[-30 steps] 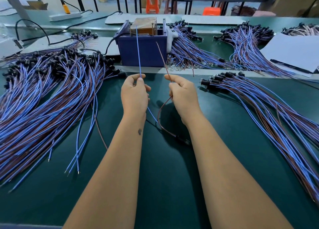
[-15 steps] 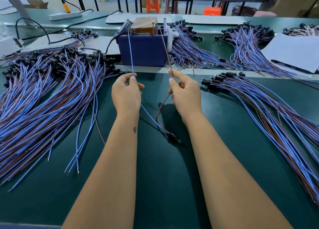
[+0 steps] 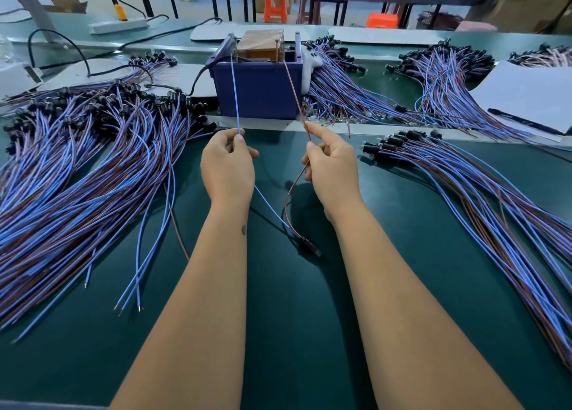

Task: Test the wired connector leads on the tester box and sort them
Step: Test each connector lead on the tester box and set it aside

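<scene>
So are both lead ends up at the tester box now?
Yes. The blue wire and brown wire both reach the top of the tester box; actual contact cannot be told.

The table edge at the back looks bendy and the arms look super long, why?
Head view: the wide-angle lens curves the table toward the edges and stretches the near forearms; the left hand, right hand and tester box look sharp, with soft shadows underneath.
</scene>
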